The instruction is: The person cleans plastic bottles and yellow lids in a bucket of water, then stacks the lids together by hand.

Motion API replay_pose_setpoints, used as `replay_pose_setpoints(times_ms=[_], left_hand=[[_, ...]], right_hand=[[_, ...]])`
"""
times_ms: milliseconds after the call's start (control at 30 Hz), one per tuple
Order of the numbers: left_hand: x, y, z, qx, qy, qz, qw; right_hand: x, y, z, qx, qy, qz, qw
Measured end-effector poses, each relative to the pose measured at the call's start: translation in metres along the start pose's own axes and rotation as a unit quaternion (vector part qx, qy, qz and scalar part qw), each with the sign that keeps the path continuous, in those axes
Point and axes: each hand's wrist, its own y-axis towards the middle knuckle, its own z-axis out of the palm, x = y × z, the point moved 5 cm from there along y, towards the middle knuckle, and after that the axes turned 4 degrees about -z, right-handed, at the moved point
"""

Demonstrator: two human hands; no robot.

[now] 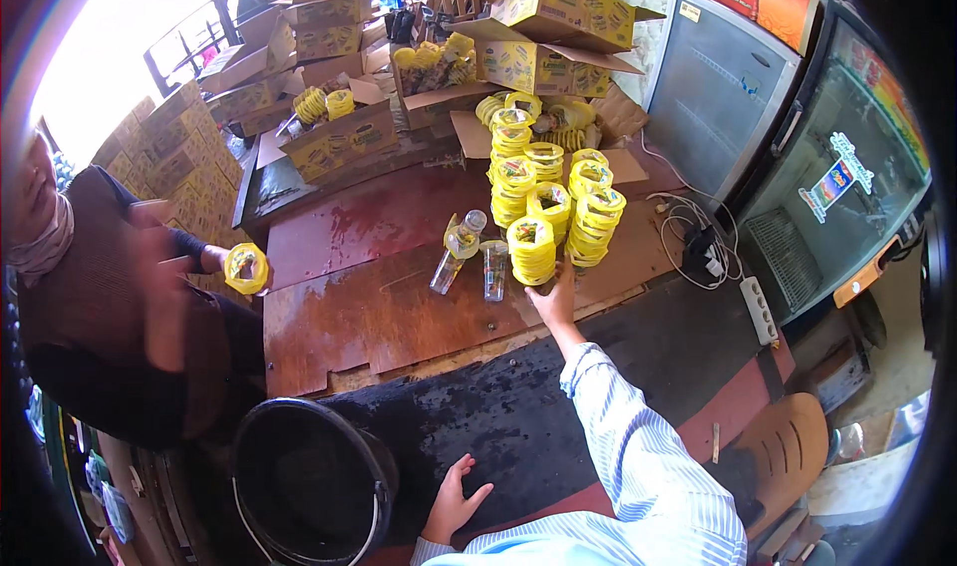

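My right hand (pixel 554 299) reaches across the table, its thumb and fingers around the base of the front stack of yellow ring-shaped pieces (pixel 532 252). More such stacks, including a yellow stack (pixel 596 229) on the right, crowd around it. To the left of the held stack stand a small clear bottle (pixel 494 272) and a clear bottle with a yellow ring (pixel 457 250), which leans. Low in front of me, my left hand (pixel 459 496) is empty with its fingers apart, over the dark wet table edge, right of a black bucket (pixel 374 456).
At the left a person holds a yellow ring piece (pixel 245 269); their other hand is blurred. Open cartons (pixel 344 142) with yellow pieces line the table's far side. A white power strip (pixel 759 310) with cables, glass-door fridges (pixel 718 87) and a brown chair (pixel 783 456) are on the right.
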Motion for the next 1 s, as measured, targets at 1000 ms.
replay_pose_setpoints(times_ms=[1000], left_hand=[[0.035,0.004,-0.002,-0.015,0.008,-0.054,0.998]], right_hand=[[-0.037,-0.002,0.048,0.026,-0.021,0.009,0.999]])
